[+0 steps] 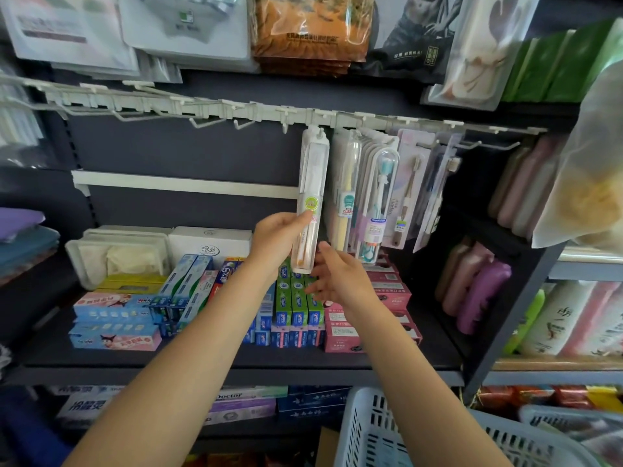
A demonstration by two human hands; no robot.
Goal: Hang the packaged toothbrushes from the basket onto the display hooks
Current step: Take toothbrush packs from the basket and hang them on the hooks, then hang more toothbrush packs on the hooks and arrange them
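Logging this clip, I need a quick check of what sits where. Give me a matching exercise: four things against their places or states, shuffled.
Things:
1. left hand
2. right hand
3. white basket
4. toothpaste boxes

Places or states:
A. on the dark shelf below the hooks
B. gripping the white toothbrush pack at its hook
C. at the lower right, below the shelf
D. fingers spread near the pack's lower end

Pairs: 1-B, 2-D, 3-C, 4-A
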